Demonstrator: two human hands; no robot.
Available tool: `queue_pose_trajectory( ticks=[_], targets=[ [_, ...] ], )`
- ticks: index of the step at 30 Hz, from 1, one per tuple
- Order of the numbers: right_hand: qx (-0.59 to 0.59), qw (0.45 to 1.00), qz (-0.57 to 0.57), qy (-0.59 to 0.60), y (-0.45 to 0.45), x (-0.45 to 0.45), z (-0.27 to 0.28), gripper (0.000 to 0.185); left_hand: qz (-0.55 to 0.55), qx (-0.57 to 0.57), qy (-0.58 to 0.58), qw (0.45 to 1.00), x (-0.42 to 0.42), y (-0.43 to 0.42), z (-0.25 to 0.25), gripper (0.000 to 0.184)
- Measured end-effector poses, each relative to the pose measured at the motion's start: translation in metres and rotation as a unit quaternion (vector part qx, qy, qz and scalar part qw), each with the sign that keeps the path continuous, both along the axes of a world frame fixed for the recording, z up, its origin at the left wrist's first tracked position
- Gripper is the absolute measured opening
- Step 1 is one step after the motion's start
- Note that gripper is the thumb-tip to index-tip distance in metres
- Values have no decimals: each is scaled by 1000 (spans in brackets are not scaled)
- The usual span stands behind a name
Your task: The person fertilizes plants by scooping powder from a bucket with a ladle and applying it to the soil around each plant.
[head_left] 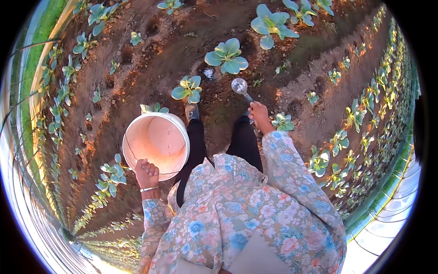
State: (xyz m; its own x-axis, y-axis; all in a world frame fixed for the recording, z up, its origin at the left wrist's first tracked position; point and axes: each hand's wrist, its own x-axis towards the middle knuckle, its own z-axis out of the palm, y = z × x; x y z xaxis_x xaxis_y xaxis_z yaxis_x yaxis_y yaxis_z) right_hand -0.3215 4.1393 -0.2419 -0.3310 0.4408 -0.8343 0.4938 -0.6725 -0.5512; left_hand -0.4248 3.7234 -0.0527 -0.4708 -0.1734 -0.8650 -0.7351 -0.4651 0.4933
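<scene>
A white bucket [182,150] hangs at my left side, tilted so that its pinkish inside shows. My left hand [147,173] is closed round its thin wire handle. Closed on the handle of a ladle [239,86], my right hand [259,114] is stretched forward; white material lies in the ladle's round bowl. A small white patch [209,73] is on the soil between the ladle and a leafy plant [187,89]. Just beyond the ladle grows a larger leafy plant [226,56].
My shoes [192,112] stand on brown soil [173,59]. More plants [273,25] grow ahead, and rows of plants run along both sides. A small plant [283,122] is right of my right hand; another [155,108] touches the bucket's far rim. Curved hoops [27,98] rise at the left edge.
</scene>
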Motion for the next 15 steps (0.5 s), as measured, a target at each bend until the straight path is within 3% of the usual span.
queue_pose_trajectory(
  ticks=[8,15],
  targets=[
    [-17,997,-78,11,92,136,0,15,33,10,74,997,42,73,34,34],
    [14,998,-58,15,156,157,19,22,46,43,74,995,43,148,67,33]
  ],
)
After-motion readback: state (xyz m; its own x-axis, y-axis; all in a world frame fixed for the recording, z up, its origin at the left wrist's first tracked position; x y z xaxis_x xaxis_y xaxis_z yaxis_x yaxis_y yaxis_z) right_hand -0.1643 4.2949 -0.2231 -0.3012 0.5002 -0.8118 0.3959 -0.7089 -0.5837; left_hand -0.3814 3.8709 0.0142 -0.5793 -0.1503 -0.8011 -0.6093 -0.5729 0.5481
